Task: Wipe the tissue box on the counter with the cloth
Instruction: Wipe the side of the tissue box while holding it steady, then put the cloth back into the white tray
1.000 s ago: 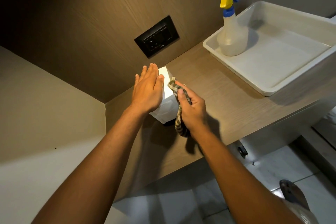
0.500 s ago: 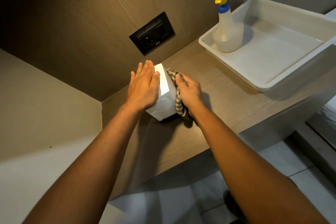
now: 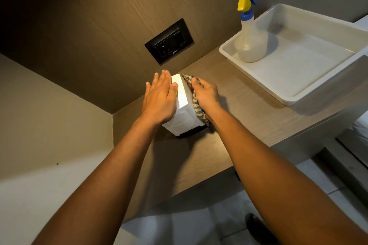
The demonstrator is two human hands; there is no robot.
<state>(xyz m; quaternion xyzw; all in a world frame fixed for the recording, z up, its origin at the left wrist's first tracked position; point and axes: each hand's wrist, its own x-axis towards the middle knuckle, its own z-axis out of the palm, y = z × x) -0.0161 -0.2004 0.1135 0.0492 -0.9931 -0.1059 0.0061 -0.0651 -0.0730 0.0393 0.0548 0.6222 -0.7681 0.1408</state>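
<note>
Left hand (image 3: 160, 99) lies flat, palm down, fingers straight and together, on top of the tissue box (image 3: 182, 105); not gripping, just pressing. Right hand (image 3: 207, 95) is closed around a bunched checked cloth (image 3: 196, 103) and holds it against the box's right side face. Cloth runs from the far top corner of the box down along that side toward the near bottom edge; its lower end hangs just above the table (image 3: 249, 105).

Tissue box: white, upright, standing on the wood-grain table near the back wall, in the left part of the surface close to the corner. A dark base strip shows along its near bottom edge. Both hands touch the box, one on top, one at the side through the cloth.

To the right, well apart from the box, a white plastic tray (image 3: 258, 83) sits on the table. Inside it, at the far left corner, stands a translucent spray bottle (image 3: 251, 42) with a blue collar and yellow trigger head, upright.

On the wall behind the box, a black socket plate (image 3: 169, 41). Tiled floor (image 3: 219, 225) below the table edge; a dark shape at lower right on the floor, too dim to tell what it is.
</note>
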